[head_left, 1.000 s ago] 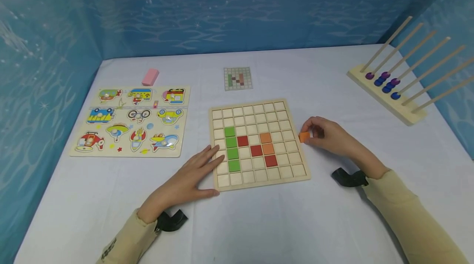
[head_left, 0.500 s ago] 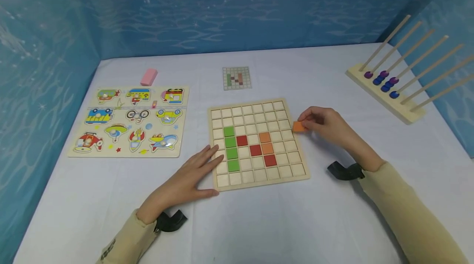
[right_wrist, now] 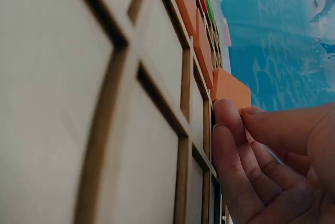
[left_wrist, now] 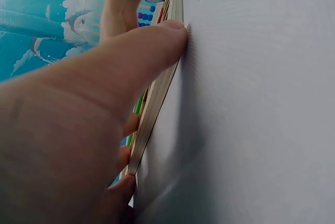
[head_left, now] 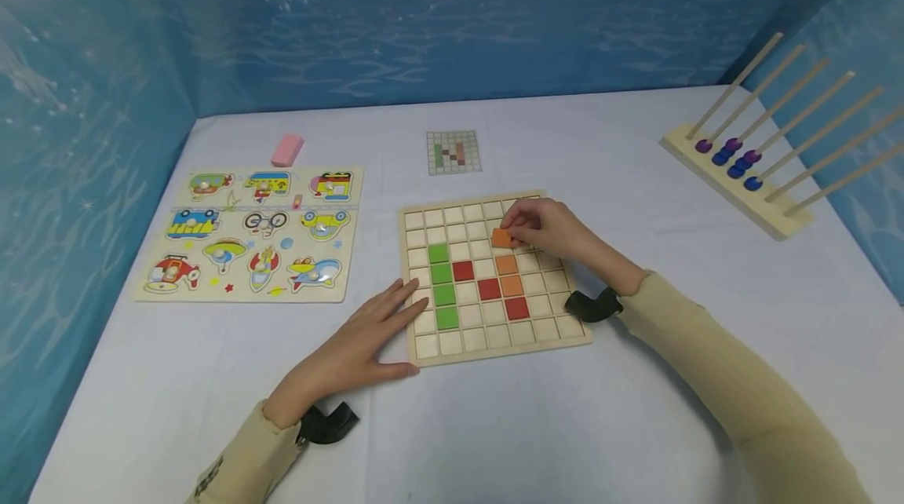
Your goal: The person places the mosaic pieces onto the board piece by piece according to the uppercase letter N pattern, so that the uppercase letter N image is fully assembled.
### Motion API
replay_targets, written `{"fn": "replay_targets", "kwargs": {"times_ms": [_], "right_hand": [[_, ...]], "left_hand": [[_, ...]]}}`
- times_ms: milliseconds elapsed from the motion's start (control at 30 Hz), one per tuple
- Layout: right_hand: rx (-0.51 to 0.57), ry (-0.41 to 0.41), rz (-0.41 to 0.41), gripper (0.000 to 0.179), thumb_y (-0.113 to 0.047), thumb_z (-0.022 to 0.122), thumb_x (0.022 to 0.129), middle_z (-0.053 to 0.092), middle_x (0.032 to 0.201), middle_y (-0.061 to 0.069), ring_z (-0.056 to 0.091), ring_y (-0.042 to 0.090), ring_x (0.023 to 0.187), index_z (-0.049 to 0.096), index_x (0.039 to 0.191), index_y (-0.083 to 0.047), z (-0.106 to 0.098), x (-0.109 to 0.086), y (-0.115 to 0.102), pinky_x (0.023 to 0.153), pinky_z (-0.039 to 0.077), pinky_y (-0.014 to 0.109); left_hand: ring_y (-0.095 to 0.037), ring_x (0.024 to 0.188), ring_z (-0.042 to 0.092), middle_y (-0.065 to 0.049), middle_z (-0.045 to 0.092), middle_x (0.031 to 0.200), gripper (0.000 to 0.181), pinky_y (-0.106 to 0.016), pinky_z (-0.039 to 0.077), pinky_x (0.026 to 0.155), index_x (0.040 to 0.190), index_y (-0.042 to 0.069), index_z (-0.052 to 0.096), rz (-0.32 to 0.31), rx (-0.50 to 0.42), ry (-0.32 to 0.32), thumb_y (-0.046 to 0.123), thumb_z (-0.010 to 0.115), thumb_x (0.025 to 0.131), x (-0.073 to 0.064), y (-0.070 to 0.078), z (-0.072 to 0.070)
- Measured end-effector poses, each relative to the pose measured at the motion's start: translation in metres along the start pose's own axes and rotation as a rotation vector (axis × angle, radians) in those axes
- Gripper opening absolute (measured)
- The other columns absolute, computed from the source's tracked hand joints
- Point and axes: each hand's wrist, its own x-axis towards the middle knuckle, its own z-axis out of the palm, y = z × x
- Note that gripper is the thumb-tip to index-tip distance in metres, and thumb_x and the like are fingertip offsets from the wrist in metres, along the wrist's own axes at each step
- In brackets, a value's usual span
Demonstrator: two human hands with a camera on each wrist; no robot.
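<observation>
A wooden grid board [head_left: 497, 335] lies on the white table, with a column of green tiles [head_left: 442, 273], a diagonal of red tiles [head_left: 489, 289] and two orange tiles [head_left: 510, 285] in its cells. Between thumb and fingers my right hand [head_left: 558, 231] pinches another orange tile [head_left: 501, 238], tilted at the cell just above those two; the right wrist view shows this orange tile [right_wrist: 231, 89] at the grid. My left hand [head_left: 353, 343] rests with spread fingers on the board's left edge, its thumb [left_wrist: 170, 38] against the front edge.
Behind the board lies a small pattern card [head_left: 453, 152]. To the left is a vehicle peg puzzle [head_left: 236, 268], with a pink block [head_left: 287, 151] behind it. A bead stand with tall rods [head_left: 734, 182] stands at the back right.
From beside the board's right edge, my right hand has carried the orange tile left over the board to the cell above the other orange tiles. My left hand has stayed put.
</observation>
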Motion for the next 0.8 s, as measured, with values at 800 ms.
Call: {"fn": "replay_targets", "kwargs": {"times_ms": [800], "right_hand": [[-0.149,0.132,0.042,0.019,-0.008,0.058,0.093,0.066,0.087,0.009,0.062,0.021,0.075,0.065,0.109,-0.001,-0.029,-0.042,0.004,0.063,0.047,0.028]], "left_hand": [[-0.022,0.137,0.022,-0.004,0.031,0.149,0.065,-0.043,0.031,0.102,0.135,0.008,0.052,0.036,-0.021,0.134,0.022,0.078,0.077,0.0,-0.001,-0.002]]}}
